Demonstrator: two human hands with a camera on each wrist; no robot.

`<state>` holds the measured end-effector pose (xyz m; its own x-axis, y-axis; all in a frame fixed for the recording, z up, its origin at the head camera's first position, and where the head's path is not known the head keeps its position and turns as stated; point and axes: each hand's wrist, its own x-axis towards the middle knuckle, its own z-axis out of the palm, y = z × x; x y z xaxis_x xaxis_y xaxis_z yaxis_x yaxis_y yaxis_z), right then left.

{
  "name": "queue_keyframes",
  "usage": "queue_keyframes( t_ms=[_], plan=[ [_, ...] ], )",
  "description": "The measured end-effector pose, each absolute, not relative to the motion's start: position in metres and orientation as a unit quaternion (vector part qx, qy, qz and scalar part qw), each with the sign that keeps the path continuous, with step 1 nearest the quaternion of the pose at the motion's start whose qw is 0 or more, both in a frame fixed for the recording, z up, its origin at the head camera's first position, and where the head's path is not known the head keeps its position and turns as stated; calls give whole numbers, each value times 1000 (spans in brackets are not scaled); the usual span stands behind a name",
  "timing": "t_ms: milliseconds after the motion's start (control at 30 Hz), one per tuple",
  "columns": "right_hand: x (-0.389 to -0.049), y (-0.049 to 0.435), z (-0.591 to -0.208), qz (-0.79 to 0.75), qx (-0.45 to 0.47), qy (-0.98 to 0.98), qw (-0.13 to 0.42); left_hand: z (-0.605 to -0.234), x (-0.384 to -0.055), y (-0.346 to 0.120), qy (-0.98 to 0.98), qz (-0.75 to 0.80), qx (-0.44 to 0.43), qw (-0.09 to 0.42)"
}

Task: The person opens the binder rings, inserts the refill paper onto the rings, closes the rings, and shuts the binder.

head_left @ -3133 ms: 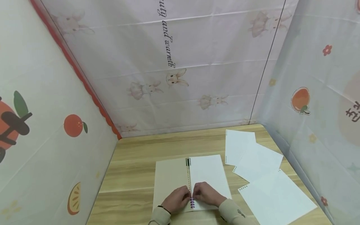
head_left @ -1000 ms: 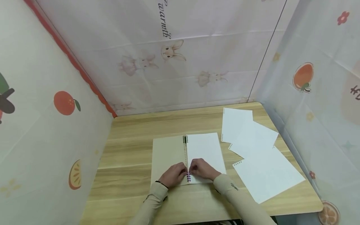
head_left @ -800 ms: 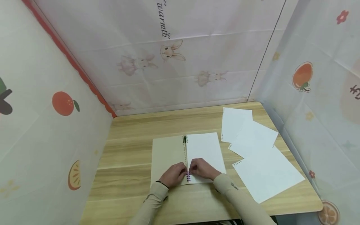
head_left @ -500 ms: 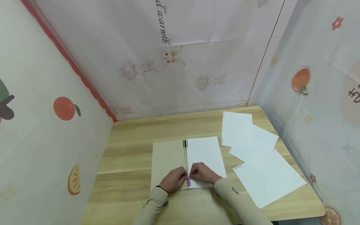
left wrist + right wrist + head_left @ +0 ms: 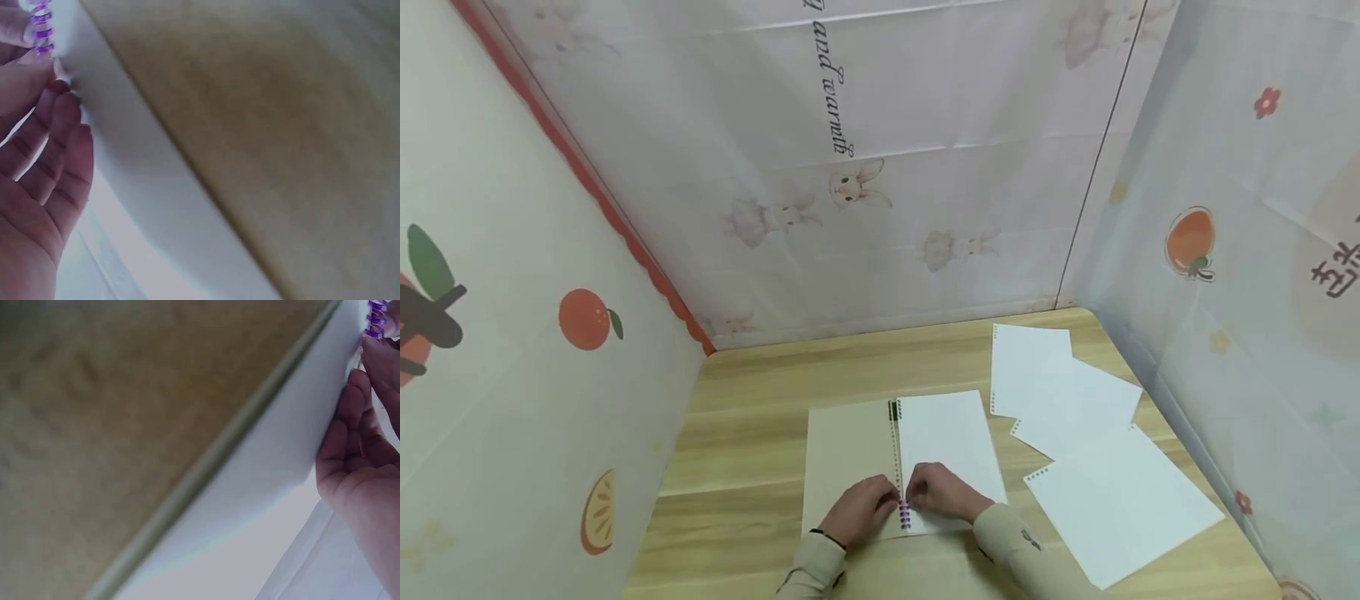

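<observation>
In the head view a loose-leaf notebook lies spread on the table, with a beige cover (image 5: 846, 450) on the left and white punched pages (image 5: 951, 429) on the right. A short strip of purple binding rings (image 5: 905, 515) joins the spine's near end; a dark green ring strip (image 5: 893, 411) sits at the far end. My left hand (image 5: 863, 508) pinches the purple rings' upper end from the cover side. From the page side, my right hand (image 5: 943, 492) pinches the same spot. Both wrist views show thumb and fingertips at the purple rings, partly hiding them.
Three loose white sheets with punched corners overlap on the right: a far sheet (image 5: 1030, 367), a middle sheet (image 5: 1082, 408) and a near sheet (image 5: 1123, 504). The wooden table (image 5: 737, 467) is bounded by printed cloth walls (image 5: 880, 275) at the back and both sides.
The head view dipped and then tilted back up, shifting the whole scene. Both hands stay at the purple rings, with only slight finger movement; the notebook and loose sheets keep their places.
</observation>
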<state>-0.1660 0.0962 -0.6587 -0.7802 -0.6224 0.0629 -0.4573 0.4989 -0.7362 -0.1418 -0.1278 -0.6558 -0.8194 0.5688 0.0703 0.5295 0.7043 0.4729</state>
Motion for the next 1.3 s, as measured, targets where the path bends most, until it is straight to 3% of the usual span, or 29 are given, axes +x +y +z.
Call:
queue_keyframes(
  t_ms=[567,1300],
  plan=[
    [-123,104,-658,-390,-302,857,153,-644,-108,-136,920,284,244,116],
    [-109,86,-653,-362,-262,889,102,-655,-105,-121,913,295,265,94]
  ],
)
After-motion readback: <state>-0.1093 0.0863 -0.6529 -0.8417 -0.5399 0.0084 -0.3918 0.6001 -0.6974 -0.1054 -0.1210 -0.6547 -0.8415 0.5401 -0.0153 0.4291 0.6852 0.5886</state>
